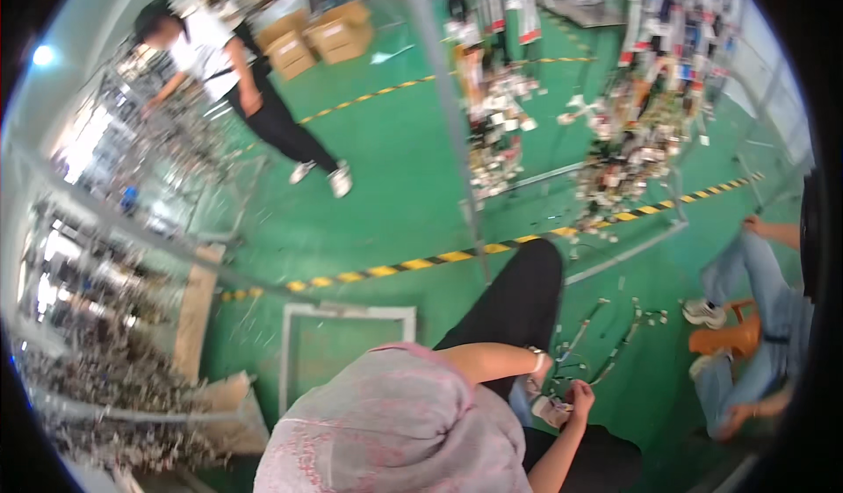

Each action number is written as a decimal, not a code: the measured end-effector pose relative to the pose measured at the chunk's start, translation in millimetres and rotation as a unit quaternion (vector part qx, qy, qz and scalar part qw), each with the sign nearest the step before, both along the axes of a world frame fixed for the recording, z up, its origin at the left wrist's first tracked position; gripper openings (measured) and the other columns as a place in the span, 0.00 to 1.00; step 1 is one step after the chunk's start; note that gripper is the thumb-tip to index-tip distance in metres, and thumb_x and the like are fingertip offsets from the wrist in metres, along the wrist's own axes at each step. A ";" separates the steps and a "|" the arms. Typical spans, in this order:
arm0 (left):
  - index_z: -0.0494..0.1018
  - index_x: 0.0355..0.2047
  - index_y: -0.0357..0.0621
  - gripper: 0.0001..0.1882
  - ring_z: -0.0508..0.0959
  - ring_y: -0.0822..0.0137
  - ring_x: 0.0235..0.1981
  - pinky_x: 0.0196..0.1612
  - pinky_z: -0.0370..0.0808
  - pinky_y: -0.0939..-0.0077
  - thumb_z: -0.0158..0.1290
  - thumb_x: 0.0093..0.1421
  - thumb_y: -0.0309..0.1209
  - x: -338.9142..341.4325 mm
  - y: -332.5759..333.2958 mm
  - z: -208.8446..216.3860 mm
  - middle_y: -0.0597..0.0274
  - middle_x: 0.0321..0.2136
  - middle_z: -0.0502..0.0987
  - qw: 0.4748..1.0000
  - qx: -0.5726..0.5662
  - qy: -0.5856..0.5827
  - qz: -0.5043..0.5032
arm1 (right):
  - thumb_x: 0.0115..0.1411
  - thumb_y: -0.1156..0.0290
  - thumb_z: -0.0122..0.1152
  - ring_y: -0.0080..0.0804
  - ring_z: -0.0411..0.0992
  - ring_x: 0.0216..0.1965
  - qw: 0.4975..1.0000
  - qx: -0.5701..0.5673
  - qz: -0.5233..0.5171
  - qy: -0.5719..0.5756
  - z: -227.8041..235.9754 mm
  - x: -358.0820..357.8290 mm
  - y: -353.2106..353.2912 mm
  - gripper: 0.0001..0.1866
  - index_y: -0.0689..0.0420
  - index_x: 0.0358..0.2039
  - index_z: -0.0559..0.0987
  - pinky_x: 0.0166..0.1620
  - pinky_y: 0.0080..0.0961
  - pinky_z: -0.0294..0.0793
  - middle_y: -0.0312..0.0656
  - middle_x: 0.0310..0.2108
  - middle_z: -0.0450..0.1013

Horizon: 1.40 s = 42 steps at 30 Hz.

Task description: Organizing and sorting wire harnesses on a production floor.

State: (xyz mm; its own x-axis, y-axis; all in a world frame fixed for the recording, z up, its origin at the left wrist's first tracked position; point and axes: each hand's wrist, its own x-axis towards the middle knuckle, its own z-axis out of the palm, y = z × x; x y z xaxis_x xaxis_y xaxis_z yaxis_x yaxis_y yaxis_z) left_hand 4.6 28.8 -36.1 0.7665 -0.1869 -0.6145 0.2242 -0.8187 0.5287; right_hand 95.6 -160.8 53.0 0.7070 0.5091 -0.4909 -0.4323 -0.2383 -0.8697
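Observation:
A thin dark wire harness (606,366) with small pale connectors hangs over the green floor just beyond my hands. My right hand (580,396) pinches its near end between thumb and fingers. Close beside it on the left, my left hand (542,370), with a pale band at the wrist, is closed at the same bundle; its fingertips are small and partly hidden. Another strand of wires (575,339) spreads out to the left of the first, also ending in connectors. A light shoe (551,411) shows beneath my hands.
Racks of hanging wire harnesses (628,155) stand ahead; more bundles (88,379) hang at left. A metal frame (349,312) lies near my left side. At right a person in jeans (751,282) sits by an orange stool (727,337). Another person (255,98) stands far left near cardboard boxes (338,34).

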 end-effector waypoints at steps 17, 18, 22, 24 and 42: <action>0.81 0.32 0.49 0.13 0.80 0.57 0.33 0.33 0.76 0.64 0.53 0.52 0.40 -4.7 -17.1 89.3 0.57 0.29 0.80 0.977 0.113 -0.056 -0.171 | 0.54 0.72 0.62 0.14 0.61 0.16 0.989 0.078 -0.093 0.078 27.8 5.3 68.8 0.06 0.58 0.31 0.76 0.19 0.11 0.57 0.29 0.17 0.64; 0.81 0.32 0.53 0.11 0.80 0.59 0.35 0.33 0.76 0.65 0.52 0.54 0.39 -5.0 -17.6 96.1 0.60 0.31 0.80 0.970 0.125 -0.054 -0.203 | 0.54 0.72 0.62 0.14 0.61 0.16 0.986 0.075 -0.129 0.071 27.8 3.9 68.3 0.06 0.58 0.32 0.76 0.19 0.11 0.57 0.29 0.17 0.64; 0.81 0.32 0.41 0.16 0.80 0.55 0.37 0.40 0.76 0.62 0.53 0.51 0.39 5.3 9.0 -7.8 0.49 0.33 0.80 0.989 0.136 -0.057 -0.032 | 0.51 0.69 0.63 0.18 0.64 0.16 0.988 0.102 -0.063 0.095 49.8 -12.0 137.3 0.08 0.55 0.32 0.77 0.20 0.12 0.61 0.30 0.18 0.66; 0.81 0.31 0.42 0.14 0.80 0.55 0.34 0.36 0.76 0.63 0.55 0.50 0.37 13.9 -2.1 61.1 0.51 0.31 0.80 0.992 0.096 -0.061 -0.049 | 0.52 0.71 0.62 0.17 0.63 0.16 0.980 0.100 -0.125 0.115 12.1 15.9 91.9 0.07 0.57 0.31 0.76 0.20 0.11 0.61 0.30 0.17 0.65; 0.80 0.24 0.41 0.14 0.81 0.52 0.30 0.33 0.77 0.60 0.53 0.47 0.38 -12.2 17.6 48.3 0.48 0.27 0.80 0.990 0.072 -0.092 -0.077 | 0.52 0.70 0.62 0.19 0.56 0.11 0.972 0.116 -0.119 0.167 25.3 0.6 88.9 0.08 0.57 0.31 0.74 0.15 0.17 0.55 0.32 0.14 0.61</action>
